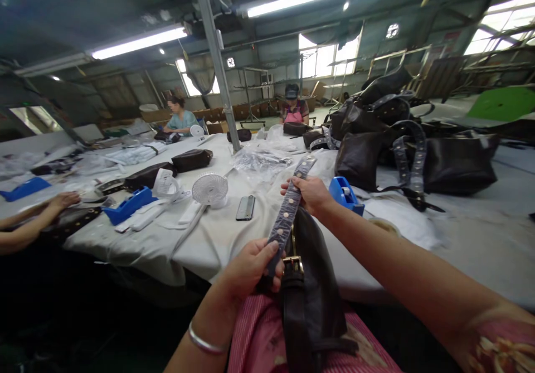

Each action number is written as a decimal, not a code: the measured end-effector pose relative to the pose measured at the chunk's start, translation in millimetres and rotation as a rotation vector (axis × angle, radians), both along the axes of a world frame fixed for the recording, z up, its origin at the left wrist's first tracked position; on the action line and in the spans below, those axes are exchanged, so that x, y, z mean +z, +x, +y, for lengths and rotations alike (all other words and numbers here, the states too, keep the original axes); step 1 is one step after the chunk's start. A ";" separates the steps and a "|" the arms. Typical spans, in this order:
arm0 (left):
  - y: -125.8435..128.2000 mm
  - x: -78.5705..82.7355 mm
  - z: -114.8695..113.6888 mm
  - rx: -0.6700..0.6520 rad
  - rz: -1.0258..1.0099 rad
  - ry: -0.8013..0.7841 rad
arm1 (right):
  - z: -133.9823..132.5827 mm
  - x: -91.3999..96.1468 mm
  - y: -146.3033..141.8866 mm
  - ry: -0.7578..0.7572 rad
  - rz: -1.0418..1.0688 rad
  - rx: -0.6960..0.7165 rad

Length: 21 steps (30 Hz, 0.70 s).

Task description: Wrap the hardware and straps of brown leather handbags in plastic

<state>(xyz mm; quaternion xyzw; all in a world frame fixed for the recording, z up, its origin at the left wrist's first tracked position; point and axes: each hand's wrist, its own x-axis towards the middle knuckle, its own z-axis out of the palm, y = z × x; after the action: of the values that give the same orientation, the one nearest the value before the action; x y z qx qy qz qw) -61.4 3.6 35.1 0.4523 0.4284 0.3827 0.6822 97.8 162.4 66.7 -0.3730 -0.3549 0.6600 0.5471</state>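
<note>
A dark bag strap (285, 217) with pale round studs, wrapped in clear film, stretches between my two hands. My left hand (254, 264) is closed round its lower end, near a gold buckle (293, 265). Farther up, my right hand (311, 193) pinches the strap close to its far end, thumb on top. Under the strap a dark brown leather bag (320, 272) rests on my lap against the table edge. Its gold zip shows in part beside the strap.
A blue tape dispenser (346, 194) stands right of my right hand, with a pile of dark bags (455, 161) beyond. A phone (245, 208), a white fan (209, 189) and another blue dispenser (129, 206) lie leftward. A co-worker's hands (62, 201) work at far left; two people sit farther back.
</note>
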 end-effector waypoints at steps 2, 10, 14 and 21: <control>1.7 2.6 -8.8 -0.038 0.031 0.019 | 1.1 0.2 1.7 0.002 0.000 0.008; 11.3 19.2 -31.8 -0.093 0.120 -0.042 | 10.3 2.6 8.5 -0.021 0.022 0.011; 17.6 20.1 -26.0 -0.036 0.121 -0.002 | 16.1 6.8 18.5 -0.038 0.075 0.045; 39.0 14.5 1.5 0.148 0.178 0.017 | -46.9 2.7 10.7 -0.225 0.303 0.381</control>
<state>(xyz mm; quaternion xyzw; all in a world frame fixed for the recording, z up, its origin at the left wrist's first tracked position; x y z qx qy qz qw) -22.5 5.1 49.7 0.4574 0.5160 0.3939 0.6077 108.5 115.5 69.4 -0.2547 -0.2570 0.8347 0.4150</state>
